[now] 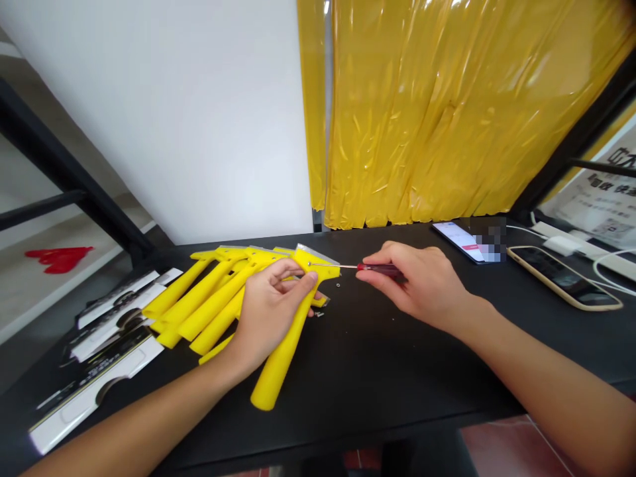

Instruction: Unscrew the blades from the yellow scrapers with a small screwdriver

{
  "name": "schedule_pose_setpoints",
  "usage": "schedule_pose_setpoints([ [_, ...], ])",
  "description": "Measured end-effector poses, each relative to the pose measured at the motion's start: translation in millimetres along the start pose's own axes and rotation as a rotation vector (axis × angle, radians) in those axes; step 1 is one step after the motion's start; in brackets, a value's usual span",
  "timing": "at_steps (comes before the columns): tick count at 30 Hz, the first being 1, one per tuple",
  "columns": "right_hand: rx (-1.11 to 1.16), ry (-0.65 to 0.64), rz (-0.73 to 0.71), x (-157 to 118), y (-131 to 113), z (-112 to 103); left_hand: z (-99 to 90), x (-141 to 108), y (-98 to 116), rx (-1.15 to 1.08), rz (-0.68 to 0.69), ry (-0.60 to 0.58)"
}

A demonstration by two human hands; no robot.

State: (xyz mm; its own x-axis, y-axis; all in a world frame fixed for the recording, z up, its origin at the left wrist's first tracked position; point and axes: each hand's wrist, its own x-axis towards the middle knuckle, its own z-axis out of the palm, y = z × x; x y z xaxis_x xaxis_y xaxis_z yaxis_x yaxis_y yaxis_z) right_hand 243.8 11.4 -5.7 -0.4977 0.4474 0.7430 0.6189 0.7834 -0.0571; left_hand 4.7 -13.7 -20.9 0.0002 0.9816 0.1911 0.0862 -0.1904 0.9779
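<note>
A yellow scraper with a thick round handle and a flared head is held by my left hand, fingers wrapped round it just below the head. A thin metal blade edge shows along its top. My right hand is closed on a screwdriver with a dark red handle. Its slim shaft points left, and the tip meets a small screw on the scraper's head. Several more yellow scrapers lie overlapped on the table to the left. Small metal screws and a nut lie near the scraper head.
White-and-black boxes lie at the left of the black table. Two phones, one lit and one dark, rest at the right beside a power strip with white cables. A yellow plastic curtain hangs behind.
</note>
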Motion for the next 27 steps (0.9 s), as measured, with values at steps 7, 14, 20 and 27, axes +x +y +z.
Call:
schedule_pose_setpoints([
  [7,0.055,-0.136,0.159,5,1,-1,-7.2,2,2,0.294,0.240,0.116],
  [14,0.182,-0.247,0.267,4,-2,7,-14.3,4,-4,0.594,0.597,0.209],
  [20,0.574,-0.366,0.430,-1,-5,29,-17.7,7,-3,0.749,0.867,0.224],
  [27,0.845,-0.395,0.420,-12,-6,57,-18.5,6,-5,0.791,1.004,0.184],
])
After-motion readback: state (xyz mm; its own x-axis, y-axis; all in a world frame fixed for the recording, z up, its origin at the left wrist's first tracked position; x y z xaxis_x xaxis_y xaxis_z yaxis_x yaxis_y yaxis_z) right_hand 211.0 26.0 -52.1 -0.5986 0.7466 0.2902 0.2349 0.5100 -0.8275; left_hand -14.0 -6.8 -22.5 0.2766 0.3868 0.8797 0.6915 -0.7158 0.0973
